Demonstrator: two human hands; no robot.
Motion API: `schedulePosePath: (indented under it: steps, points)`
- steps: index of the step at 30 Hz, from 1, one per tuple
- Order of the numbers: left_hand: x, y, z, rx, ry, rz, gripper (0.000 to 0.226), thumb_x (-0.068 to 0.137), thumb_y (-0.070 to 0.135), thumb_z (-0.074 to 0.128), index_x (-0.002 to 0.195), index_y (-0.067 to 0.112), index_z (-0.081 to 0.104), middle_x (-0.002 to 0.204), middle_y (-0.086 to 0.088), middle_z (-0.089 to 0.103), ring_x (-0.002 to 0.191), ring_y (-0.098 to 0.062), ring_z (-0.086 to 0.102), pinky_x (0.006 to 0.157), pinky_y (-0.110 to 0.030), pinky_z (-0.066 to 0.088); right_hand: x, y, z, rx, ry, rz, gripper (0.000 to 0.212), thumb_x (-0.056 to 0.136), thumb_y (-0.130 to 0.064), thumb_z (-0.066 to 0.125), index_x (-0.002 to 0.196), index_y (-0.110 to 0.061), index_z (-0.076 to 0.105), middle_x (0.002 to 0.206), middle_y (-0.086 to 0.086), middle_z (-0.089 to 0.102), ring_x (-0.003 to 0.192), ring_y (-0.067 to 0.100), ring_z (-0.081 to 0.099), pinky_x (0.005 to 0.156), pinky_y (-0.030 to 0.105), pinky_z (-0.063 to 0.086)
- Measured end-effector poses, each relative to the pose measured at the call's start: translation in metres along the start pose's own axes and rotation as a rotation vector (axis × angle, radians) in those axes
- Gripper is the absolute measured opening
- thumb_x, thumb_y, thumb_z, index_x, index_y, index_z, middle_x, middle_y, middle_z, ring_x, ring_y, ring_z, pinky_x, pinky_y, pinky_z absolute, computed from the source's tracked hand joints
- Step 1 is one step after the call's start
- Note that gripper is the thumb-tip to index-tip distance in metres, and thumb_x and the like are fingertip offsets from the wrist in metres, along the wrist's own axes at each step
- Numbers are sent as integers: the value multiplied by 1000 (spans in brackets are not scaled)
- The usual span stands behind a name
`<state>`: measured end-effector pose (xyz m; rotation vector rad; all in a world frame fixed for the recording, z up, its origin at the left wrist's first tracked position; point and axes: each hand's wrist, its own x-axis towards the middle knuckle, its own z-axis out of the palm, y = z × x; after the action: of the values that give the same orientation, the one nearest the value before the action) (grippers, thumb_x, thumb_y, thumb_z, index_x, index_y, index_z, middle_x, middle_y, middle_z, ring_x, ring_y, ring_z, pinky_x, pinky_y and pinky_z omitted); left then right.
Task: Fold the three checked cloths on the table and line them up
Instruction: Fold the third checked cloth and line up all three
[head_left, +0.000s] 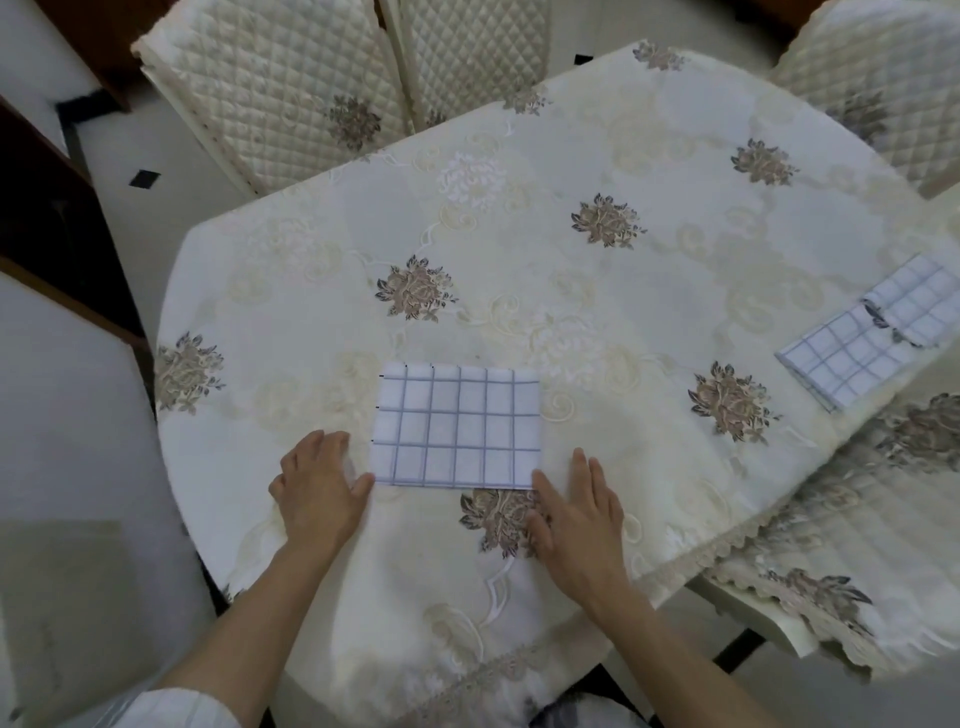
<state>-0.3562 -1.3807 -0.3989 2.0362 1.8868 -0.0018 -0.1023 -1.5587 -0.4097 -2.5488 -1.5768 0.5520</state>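
Seen from the head camera, a folded checked cloth (456, 427) is lying on the flowered tablecloth (524, 244), just beyond the fingertips. The left hand (317, 483) and right hand (576, 514) are resting flat, fingers relaxed and gripping nothing, touching its near corners. Two more checked cloths (852, 353) are lying overlapped, well to the right of the fingers. Quilted chairs (270, 93) are standing beyond the table.

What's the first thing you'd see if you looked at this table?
A folded checked cloth lies flat at the table's near middle, with the left hand and right hand at its two near corners. More checked cloths lie at the right edge of the flowery tablecloth.
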Motion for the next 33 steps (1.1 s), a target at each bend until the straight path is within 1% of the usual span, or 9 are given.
schedulePosePath:
  steps: [3, 10, 15, 18, 20, 22, 25, 29, 33]
  points:
    - [0, 3, 1, -22, -3, -30, 60, 79, 34, 75, 133, 25, 52, 149, -7, 40, 133, -34, 34, 101, -55, 33, 15, 5, -6, -17, -21, -28, 51, 96, -51, 28, 143, -33, 38, 162, 18, 3, 148, 37, 0, 113, 53, 20]
    - [-4, 11, -1, -10, 7, -58, 56, 81, 31, 74, 132, 23, 52, 144, -6, 43, 129, -35, 38, 98, -54, 37, 56, 13, -25, -94, -35, -146, 51, 99, -49, 33, 145, -29, 32, 161, 20, 0, 148, 39, 0, 114, 53, 17]
    - [-11, 13, -2, 1, -23, -87, 53, 85, 30, 69, 134, 20, 52, 144, -8, 42, 129, -35, 38, 97, -53, 39, 88, 14, -36, -65, -76, -139, 55, 98, -46, 37, 149, -31, 22, 161, 20, -4, 148, 38, -3, 115, 53, 14]
    - [-22, 22, -2, -56, 62, -130, 51, 84, 28, 71, 131, 18, 54, 142, -10, 45, 128, -36, 39, 96, -52, 40, 103, 17, -40, -52, -85, -144, 56, 98, -46, 41, 148, -33, 22, 161, 20, -5, 148, 38, -4, 116, 53, 14]
    - [-32, 36, 2, -77, 146, -60, 48, 82, 25, 73, 127, 16, 57, 141, -13, 46, 128, -37, 39, 92, -53, 41, 107, 19, -40, -58, -75, -165, 58, 95, -45, 47, 147, -32, 24, 161, 20, -3, 148, 39, -3, 116, 53, 16]
    - [-39, 57, 9, -66, 165, 78, 49, 81, 27, 75, 126, 18, 58, 141, -11, 47, 129, -34, 40, 92, -52, 43, 108, 21, -41, -58, -74, -182, 62, 93, -45, 52, 147, -32, 25, 161, 20, -2, 148, 39, -2, 115, 53, 17]
    - [-48, 95, 28, 17, 78, 273, 58, 76, 37, 76, 128, 20, 57, 145, -9, 44, 132, -32, 39, 94, -51, 43, 96, 27, -41, -19, -82, -207, 65, 91, -45, 56, 147, -32, 27, 161, 19, -1, 148, 38, -1, 114, 53, 18]
    - [-54, 138, 44, 161, -52, 463, 69, 66, 40, 75, 128, 21, 55, 154, -11, 35, 138, -33, 34, 99, -49, 42, 82, 38, -36, -14, -73, -342, 62, 86, -46, 61, 142, -36, 36, 162, 17, 4, 149, 37, 1, 113, 53, 21]
    - [-52, 151, 48, 212, -90, 543, 53, 61, 35, 70, 110, 19, 62, 157, -12, 33, 142, -34, 31, 103, -49, 40, 82, 40, -34, 9, -69, -337, 57, 85, -43, 63, 138, -35, 46, 162, 19, 7, 149, 39, 4, 113, 54, 20]
